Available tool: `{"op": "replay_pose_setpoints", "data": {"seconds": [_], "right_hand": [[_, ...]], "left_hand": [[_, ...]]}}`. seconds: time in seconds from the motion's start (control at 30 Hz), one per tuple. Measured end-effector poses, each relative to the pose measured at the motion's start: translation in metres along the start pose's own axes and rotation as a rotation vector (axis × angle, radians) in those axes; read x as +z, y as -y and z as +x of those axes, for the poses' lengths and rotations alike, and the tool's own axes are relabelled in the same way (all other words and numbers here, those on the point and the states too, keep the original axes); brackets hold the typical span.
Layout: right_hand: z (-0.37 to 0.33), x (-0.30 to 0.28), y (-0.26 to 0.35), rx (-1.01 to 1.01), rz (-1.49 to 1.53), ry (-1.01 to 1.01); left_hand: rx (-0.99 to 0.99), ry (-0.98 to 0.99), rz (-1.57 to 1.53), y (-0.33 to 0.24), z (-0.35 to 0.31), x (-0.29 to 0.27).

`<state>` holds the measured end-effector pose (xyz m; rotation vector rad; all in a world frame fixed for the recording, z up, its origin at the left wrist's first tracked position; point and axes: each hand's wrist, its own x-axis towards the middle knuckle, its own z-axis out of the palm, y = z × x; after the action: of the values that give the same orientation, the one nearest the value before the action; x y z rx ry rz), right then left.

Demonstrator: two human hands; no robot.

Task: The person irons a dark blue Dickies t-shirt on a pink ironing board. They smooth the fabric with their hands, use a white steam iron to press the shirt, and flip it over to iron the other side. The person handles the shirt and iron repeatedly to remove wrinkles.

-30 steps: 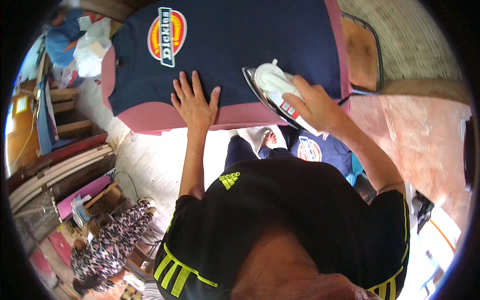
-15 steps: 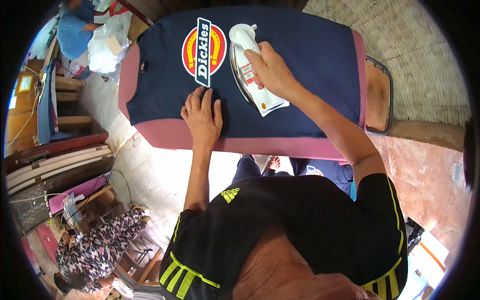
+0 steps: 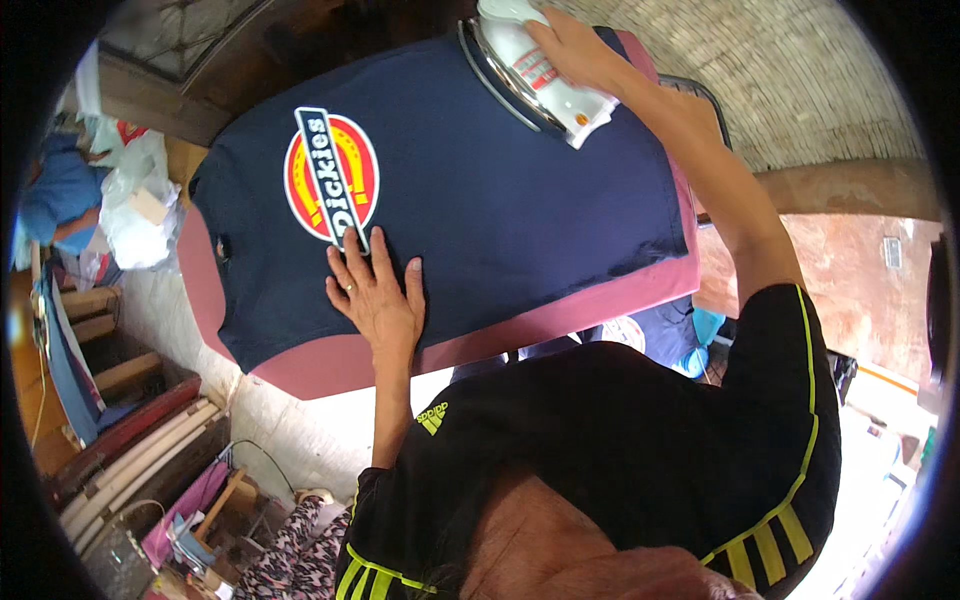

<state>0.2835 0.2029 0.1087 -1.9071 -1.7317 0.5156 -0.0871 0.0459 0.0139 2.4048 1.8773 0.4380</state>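
A dark navy T-shirt [image 3: 480, 220] is spread flat over a pink-covered ironing board [image 3: 590, 307]. On its left part is a red, yellow and white printed emblem [image 3: 358, 150]. My left hand [image 3: 382, 300] lies flat on the cloth with fingers spread, its fingertips at the emblem's lower end. My right hand [image 3: 580, 50] is closed round the handle of a white clothes iron [image 3: 530, 75]. The iron is at the far edge of the shirt, right of the emblem, and its metal rim shows along its left side. Whether its soleplate touches the cloth cannot be made out.
A dark metal rack [image 3: 705, 100] juts from the board's right end, beside a woven mat wall [image 3: 780, 90]. At far left a person in blue [image 3: 62, 190] is near white plastic bags [image 3: 140, 215]. Someone in patterned clothes [image 3: 290, 550] is at lower left.
My right hand has carried the iron away from beside the emblem toward the far right edge of the shirt. My left hand stays flat by the emblem's lower end. The view has turned.
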Motion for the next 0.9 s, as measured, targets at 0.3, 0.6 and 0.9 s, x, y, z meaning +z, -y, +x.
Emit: {"op": "replay_pose_setpoints", "data": {"seconds": [0.3, 0.6, 0.9], "right_hand": [[-0.103, -0.088, -0.114, 0.191, -0.141, -0.274], [-0.171, -0.170, -0.160, 0.436, 0.277, -0.153], [-0.194, -0.152, -0.255, 0.431, 0.371, -0.305]], "left_hand": [[0.032, -0.027, 0.049, -0.005, 0.002, 0.002], [0.023, -0.157, -0.082, 0.021, 0.004, 0.000], [-0.174, -0.337, -0.081, 0.034, 0.006, -0.008]]}}
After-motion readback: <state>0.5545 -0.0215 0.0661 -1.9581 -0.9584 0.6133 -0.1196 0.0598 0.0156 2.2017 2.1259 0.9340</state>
